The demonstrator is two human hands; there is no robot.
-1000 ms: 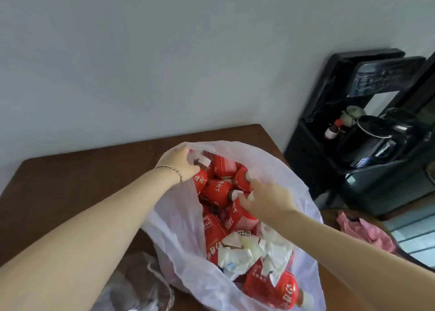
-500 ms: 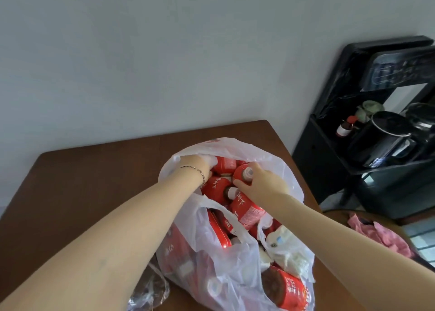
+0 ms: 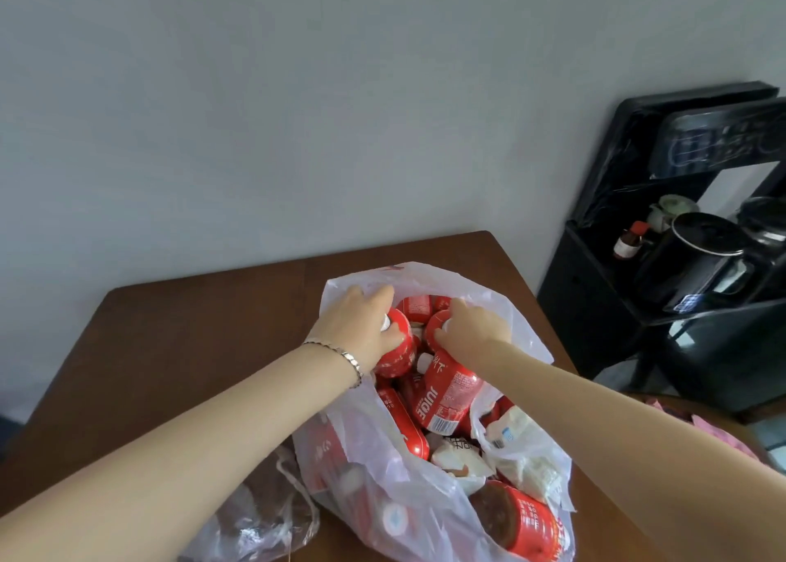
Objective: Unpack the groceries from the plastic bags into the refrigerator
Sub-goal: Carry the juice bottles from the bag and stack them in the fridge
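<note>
Newly risen left hand (image 3: 361, 327) and right hand (image 3: 476, 325), each grip round a glossy red bottle (image 3: 393, 348).

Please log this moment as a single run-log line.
stage: picking from bag | left hand: gripping red bottle | right hand: gripping second red bottle | white plastic bag: open on table
</note>
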